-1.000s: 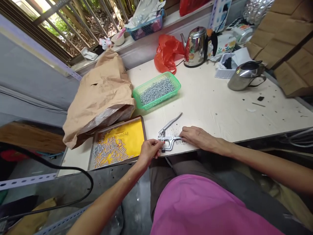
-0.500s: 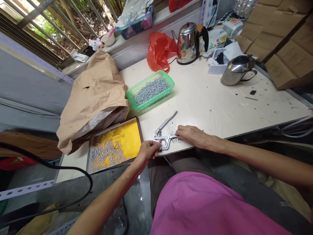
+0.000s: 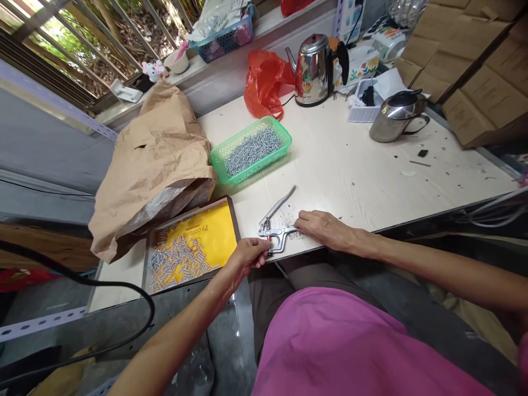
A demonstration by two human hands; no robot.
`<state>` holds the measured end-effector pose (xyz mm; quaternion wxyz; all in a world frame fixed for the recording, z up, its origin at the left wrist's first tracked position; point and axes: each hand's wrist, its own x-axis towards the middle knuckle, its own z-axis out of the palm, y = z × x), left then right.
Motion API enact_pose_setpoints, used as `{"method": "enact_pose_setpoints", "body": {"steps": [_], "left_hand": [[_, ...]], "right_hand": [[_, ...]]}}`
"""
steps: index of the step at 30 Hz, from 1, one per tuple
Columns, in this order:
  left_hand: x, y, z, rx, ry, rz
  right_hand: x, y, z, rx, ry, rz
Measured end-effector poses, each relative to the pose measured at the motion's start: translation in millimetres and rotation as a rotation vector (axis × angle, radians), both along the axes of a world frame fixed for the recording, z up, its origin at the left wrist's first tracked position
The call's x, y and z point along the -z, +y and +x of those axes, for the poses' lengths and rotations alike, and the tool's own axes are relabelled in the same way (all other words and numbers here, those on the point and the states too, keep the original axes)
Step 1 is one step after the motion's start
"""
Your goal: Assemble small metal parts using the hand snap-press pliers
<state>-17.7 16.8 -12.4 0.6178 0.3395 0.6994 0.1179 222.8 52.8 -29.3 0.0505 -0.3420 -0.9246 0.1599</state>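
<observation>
A pair of silver snap-fastener pliers [image 3: 281, 236] lies at the table's front edge, with its upper handle raised and a spring by the hinge. My right hand [image 3: 322, 228] is closed over the end of its lower handle. At the jaw, my left hand [image 3: 252, 253] pinches its thumb and fingers together. Whatever is between those fingertips is too small and hidden to make out. Left of that hand, a shallow tray [image 3: 232, 212] with a yellow bottom holds many small metal pins [image 3: 179, 261]. More such pins [image 3: 253, 151] fill a green plastic basket [image 3: 284, 132] farther back.
A crumpled brown paper bag [image 3: 152, 148] stands at the left. Toward the back are a red plastic bag [image 3: 264, 82], a steel kettle [image 3: 312, 71] and a steel pitcher [image 3: 394, 121]. Cardboard boxes [image 3: 449, 49] rise at the right. A black cable [image 3: 136, 286] loops at lower left.
The whole view has shifted slightly. Both hands keep nearly the same places on the pliers, whose upper handle is still raised.
</observation>
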Motion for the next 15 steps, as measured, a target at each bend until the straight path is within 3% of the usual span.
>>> {"method": "enact_pose_setpoints", "body": {"steps": [7, 12, 15], "left_hand": [[1.9, -13, 5, -0.002, 0.096, 0.198], [0.9, -10, 2, -0.113, 0.001, 0.040], [-2.5, -6, 1, -0.074, 0.017, -0.029]], "right_hand": [[-1.1, -6, -3, 0.057, -0.004, -0.008], [1.5, -9, -5, 0.075, -0.014, 0.040], [3.2, -9, -5, 0.082, -0.011, 0.064]]}}
